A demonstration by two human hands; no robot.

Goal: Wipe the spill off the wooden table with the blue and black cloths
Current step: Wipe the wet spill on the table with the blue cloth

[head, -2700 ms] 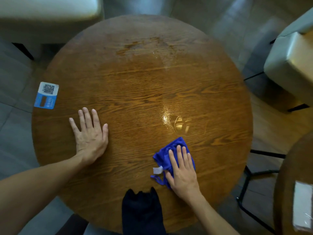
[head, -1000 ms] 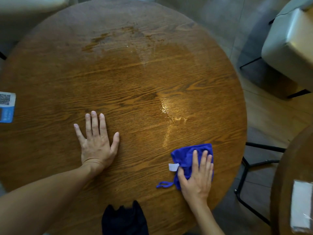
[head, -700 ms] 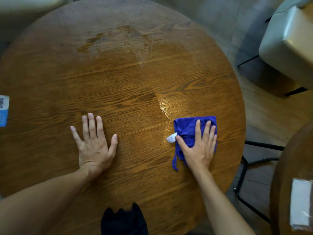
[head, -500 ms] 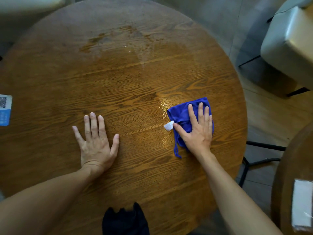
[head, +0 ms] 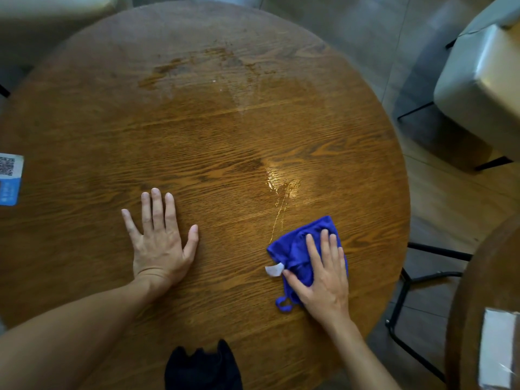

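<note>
A round wooden table (head: pixel 197 130) fills the view. A shiny wet spill (head: pixel 281 182) glistens right of centre, with a thin wet streak running down toward the blue cloth (head: pixel 295 249). My right hand (head: pixel 323 274) presses flat on the blue cloth, which has a white tag at its left edge. My left hand (head: pixel 159 240) lies flat on the bare wood, fingers spread, holding nothing. The black cloth (head: pixel 202 367) lies bunched at the table's near edge. A duller stain (head: pixel 197 66) marks the far part of the table.
A blue and white card with a QR code (head: pixel 9 178) sits at the table's left edge. A pale padded seat (head: pixel 478 80) stands at the right. A second round table (head: pixel 472 305) with a white packet (head: pixel 498 353) is at the lower right, beside a black metal frame (head: pixel 408 305).
My right hand pushed the blue cloth up over the spill, then drew it back toward me, leaving a thinner wet patch. My left hand stayed flat in place.
</note>
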